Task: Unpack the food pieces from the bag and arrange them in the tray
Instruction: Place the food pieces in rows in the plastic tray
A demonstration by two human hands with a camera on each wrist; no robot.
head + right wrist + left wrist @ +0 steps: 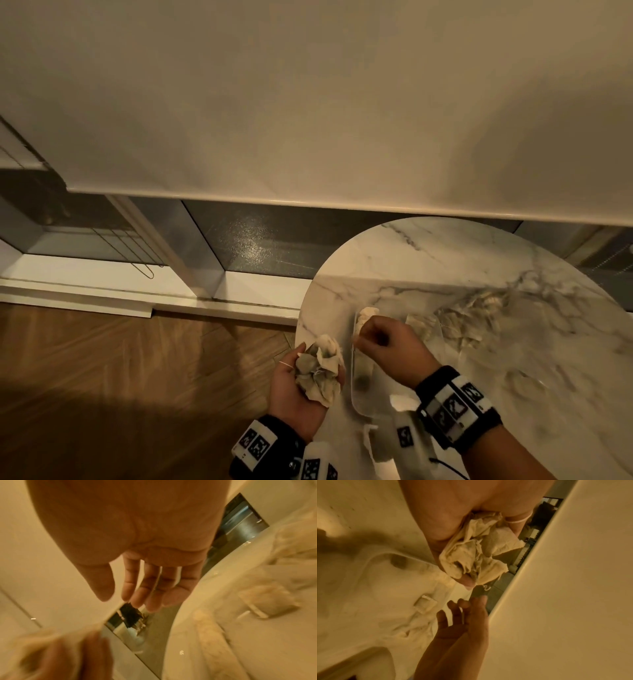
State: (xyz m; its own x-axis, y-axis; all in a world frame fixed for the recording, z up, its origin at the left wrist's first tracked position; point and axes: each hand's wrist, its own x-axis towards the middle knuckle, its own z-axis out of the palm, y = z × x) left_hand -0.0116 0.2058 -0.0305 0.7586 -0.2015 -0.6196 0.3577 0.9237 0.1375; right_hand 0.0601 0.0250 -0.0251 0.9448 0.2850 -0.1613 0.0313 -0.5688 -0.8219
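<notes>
While the left hand (294,387) gripped the crumpled cloth bag (317,371) beside the desk (496,274), the right hand (390,346), fingers loose and empty, hovered over the clear tray (356,397) holding pale food pieces (365,313).

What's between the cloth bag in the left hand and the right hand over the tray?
In the head view, only the tray's near-left rim and a strip of bare marble table separate the bag, held by the left hand, from the right hand.

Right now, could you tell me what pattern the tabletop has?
White marble with grey veins on the tabletop, clearest in the head view.
</notes>
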